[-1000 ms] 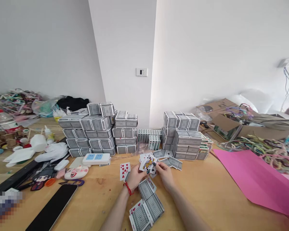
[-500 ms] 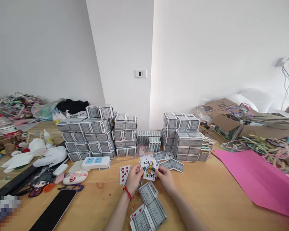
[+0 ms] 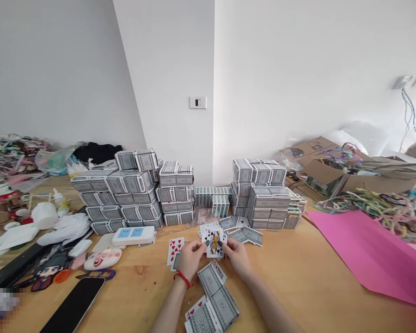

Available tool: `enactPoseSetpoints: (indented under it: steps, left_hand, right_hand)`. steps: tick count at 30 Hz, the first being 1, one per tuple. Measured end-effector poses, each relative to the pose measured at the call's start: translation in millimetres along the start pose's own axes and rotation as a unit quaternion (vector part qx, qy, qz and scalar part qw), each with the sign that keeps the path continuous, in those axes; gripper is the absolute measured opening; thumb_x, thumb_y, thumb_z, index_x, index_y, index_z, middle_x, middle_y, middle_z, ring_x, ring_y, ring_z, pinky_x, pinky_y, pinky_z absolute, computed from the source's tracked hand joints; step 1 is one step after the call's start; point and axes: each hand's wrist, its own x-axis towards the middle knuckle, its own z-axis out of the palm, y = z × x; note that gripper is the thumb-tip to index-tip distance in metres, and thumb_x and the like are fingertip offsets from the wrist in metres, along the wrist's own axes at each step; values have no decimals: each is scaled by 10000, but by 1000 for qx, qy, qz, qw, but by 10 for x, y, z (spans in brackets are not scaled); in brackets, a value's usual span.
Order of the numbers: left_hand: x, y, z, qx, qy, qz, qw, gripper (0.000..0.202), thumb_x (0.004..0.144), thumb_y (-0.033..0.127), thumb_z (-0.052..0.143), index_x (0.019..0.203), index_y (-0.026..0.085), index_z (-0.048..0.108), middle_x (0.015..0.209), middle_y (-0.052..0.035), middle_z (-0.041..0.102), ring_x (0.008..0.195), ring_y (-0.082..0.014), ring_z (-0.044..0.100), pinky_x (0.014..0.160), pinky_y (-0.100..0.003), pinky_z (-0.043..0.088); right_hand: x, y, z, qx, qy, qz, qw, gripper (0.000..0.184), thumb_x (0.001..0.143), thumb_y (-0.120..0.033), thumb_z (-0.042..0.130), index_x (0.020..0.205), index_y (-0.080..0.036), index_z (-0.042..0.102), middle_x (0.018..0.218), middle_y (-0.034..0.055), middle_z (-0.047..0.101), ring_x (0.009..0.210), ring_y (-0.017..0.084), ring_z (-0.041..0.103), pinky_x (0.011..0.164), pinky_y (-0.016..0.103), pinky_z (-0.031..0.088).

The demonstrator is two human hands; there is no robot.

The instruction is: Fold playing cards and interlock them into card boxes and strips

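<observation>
Between both hands, a few playing cards (image 3: 214, 245) are held upright, with a queen of clubs facing me in front. My left hand (image 3: 190, 260) pinches their left edge between thumb and fingers; a red string bracelet circles that wrist. On the other edge, my right hand (image 3: 238, 255) grips with thumb and fingers. Below the hands lies a folded-card piece (image 3: 218, 298) with grey patterned backs and a heart card sticking out. A nine-type heart card (image 3: 175, 249) lies face up beside my left hand. Loose grey-backed cards (image 3: 244, 233) are spread behind my right hand.
Stacked card-covered blocks stand at left (image 3: 135, 194) and right (image 3: 268, 203), with small boxes (image 3: 220, 206) between. At left are a white power strip (image 3: 133, 235), a phone (image 3: 74, 303) and a craft knife (image 3: 97, 274). Pink paper (image 3: 364, 254) and a cardboard box (image 3: 360, 187) are at right.
The view has shifted slightly, so the things at left sit farther left. Both hands keep hold of the cards with almost no movement.
</observation>
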Motion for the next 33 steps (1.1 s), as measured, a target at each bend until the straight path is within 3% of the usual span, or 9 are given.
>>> enactPoseSetpoints:
  steps: [5,8,10,16,22,27,33]
  left_hand:
    - [-17,40,-6,124,29,49,991,345,677,414,511,433,170,531,445,8,525,545,-144,526,532,-227,382]
    - [-17,46,5,37,10,41,998,215,670,357,534,692,168,633,628,-18,640,611,-158,578,573,-243,430]
    - [-6,34,11,-37,-8,30,999,258,654,320,556,849,162,618,748,-42,670,663,-167,606,612,-260,461]
    - [19,-14,8,-74,-12,4,997,190,633,327,583,696,149,602,726,-60,679,674,-194,625,615,-281,484]
    - [34,-46,-3,-92,-26,-11,995,217,620,322,607,742,143,618,752,-77,682,735,-217,629,640,-296,491]
    - [44,-46,6,-111,-29,-26,993,232,603,315,623,760,144,622,763,-80,683,757,-223,629,642,-310,501]
    - [27,2,-15,-164,-29,-67,984,269,571,309,654,774,133,644,753,-69,680,736,-222,627,608,-317,510]
  right_hand:
    - [16,28,-18,2,-16,22,1000,349,633,-501,582,646,-155,544,505,-41,472,427,76,343,412,202,248]
    - [15,30,-10,-2,-26,23,999,361,631,-510,579,615,-155,519,499,-39,465,429,73,342,412,198,247]
    - [14,32,-3,-6,-30,23,999,370,628,-516,579,612,-150,520,501,-36,467,435,72,347,414,196,249]
    - [14,57,-2,5,-37,24,999,383,620,-522,587,669,-143,565,545,-16,519,456,89,404,425,201,293]
    - [21,55,-11,45,-60,21,997,416,591,-539,606,755,-157,612,677,24,608,590,157,522,544,250,384]
    - [25,48,-19,-4,-35,34,999,390,608,-520,596,693,-140,599,564,-5,560,472,106,432,446,211,301]
    - [-4,-33,4,4,-25,33,999,355,604,-496,603,653,-144,589,522,-19,525,442,84,376,429,202,261]
